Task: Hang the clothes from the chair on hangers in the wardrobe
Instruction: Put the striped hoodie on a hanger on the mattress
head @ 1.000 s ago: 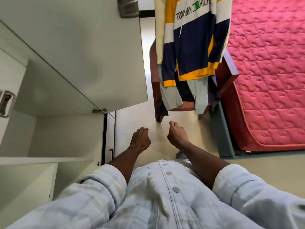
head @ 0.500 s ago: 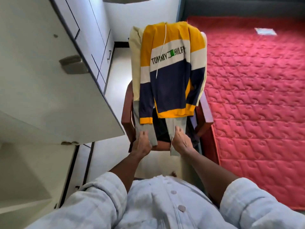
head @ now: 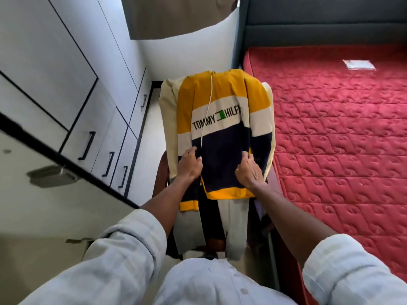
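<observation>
A yellow, white and navy hoodie [head: 222,119] with a white drawstring hangs over the back of a dark red chair [head: 160,172] straight ahead. Under it lie a cream garment [head: 169,119], pale grey trousers [head: 234,227] and a dark garment [head: 209,219]. My left hand [head: 189,165] grips the navy band at the hoodie's left side. My right hand [head: 250,171] grips the same band at its right side, thumb up. No hanger is in view.
The open wardrobe door [head: 66,208] with a metal handle [head: 50,175] juts in at the left. White cupboards with black handles [head: 108,139] line the left wall. A bed with a red mattress [head: 334,139] stands tight against the chair on the right.
My view has swung up from the floor to the chair. Both hands have risen from the trouser legs to the hoodie's navy band and taken hold of it.
</observation>
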